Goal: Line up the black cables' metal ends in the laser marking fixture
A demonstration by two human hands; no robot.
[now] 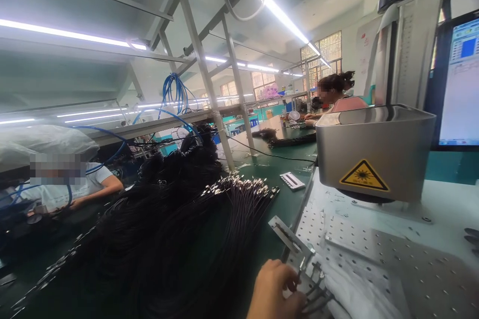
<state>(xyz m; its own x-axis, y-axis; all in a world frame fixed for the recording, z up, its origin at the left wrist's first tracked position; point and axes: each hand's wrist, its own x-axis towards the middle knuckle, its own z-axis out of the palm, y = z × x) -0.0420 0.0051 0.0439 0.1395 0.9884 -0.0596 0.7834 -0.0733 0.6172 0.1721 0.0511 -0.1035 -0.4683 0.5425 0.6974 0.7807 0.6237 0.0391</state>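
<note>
A big heap of thin black wires with shiny metal tips [179, 229] is seen left on the green worktop [288, 199], and little metal plug ends [312, 284] are pinched by one hand [275, 291], its side untold, beside the white holed plate [392, 259].

Factory hall: fluorescent tube lights [284, 15] on a grey steel overhead frame [204, 67]; barred windows [325, 55] in far wall; green-topped workbenches [288, 169].

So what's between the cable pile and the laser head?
In the head view, green bench with a small white card lies between the cables and laser head.
</note>
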